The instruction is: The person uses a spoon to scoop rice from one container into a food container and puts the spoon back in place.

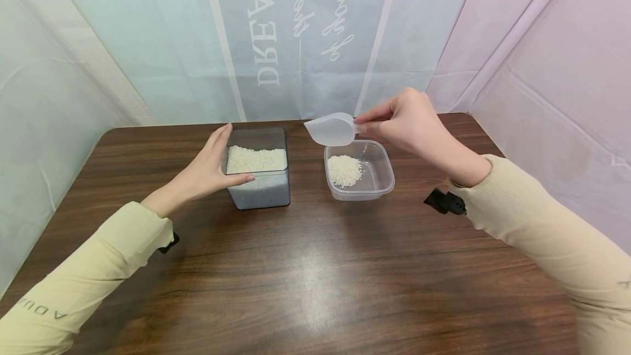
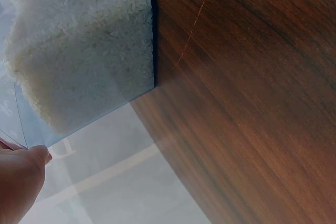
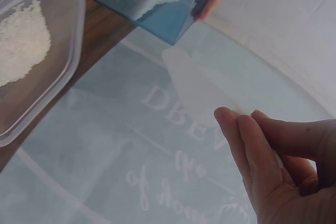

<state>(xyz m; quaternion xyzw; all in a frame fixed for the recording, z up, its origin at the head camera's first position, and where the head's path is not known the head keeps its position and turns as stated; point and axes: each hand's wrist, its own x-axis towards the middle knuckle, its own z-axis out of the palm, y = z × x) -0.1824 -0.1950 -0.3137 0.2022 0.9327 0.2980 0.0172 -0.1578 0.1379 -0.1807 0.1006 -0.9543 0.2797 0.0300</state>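
Two hands are at work near the far edge of the worktop [image 1: 296, 267], well apart from each other. The left hand [image 1: 213, 166] grips the dark see-through box [image 1: 261, 193] on its left side, with the thumb lying over the near rim and the fingers reaching toward the far left corner. That box stands upright close to the worktop's far edge, left of the middle, and holds a heap of white rice [image 1: 257, 160] that slopes inside it.

The right hand [image 1: 406, 122] pinches the short handle of a cloudy plastic scoop [image 1: 332, 129] between thumb and fingers. From where I stand, the scoop is held up by the far left corner of a clear tub [image 1: 362, 195], its pointed tip aimed left toward the box. The tub sits right of the box, with a gap of bare wood between them, and a small pile of rice [image 1: 345, 171] lies against its left side.

Both arms wear pale sleeves [image 1: 522, 196], and a printed cloth [image 1: 172, 43] hangs behind the worktop's far edge.
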